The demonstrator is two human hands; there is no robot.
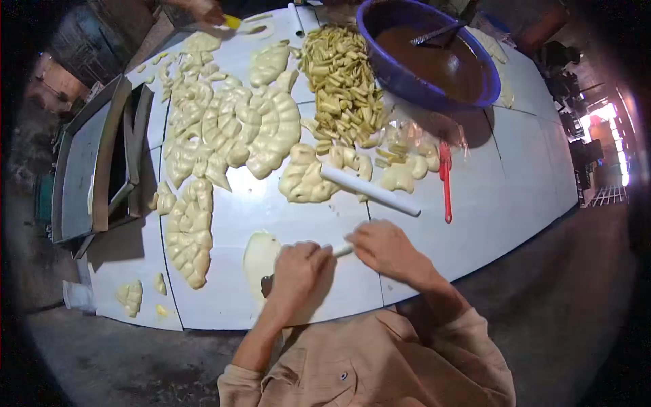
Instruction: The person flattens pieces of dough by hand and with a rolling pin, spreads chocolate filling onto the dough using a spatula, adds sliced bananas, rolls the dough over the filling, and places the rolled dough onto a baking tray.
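Observation:
At the near edge of the table, my left hand (298,271) and my right hand (383,249) are both closed, with a slim pale rod-shaped piece (343,250) running between them. Whether it is rolled dough or a thin pin I cannot tell, as the fingers cover its ends. Beside my left hand lies a flat oval of pale dough (260,252), with a dark brown dab of filling (266,285) partly hidden by that hand. A white rolling pin (371,190) rests just beyond my hands, one end against a lump of dough (305,180).
Many cut dough pieces (230,122) spread over the left and middle. Behind are a heap of finished pieces (342,81) and a purple basin (434,61) of brown paste. A red utensil (445,183) lies right, metal trays (95,163) left. Another person's hand (205,9) holds a yellow-handled tool.

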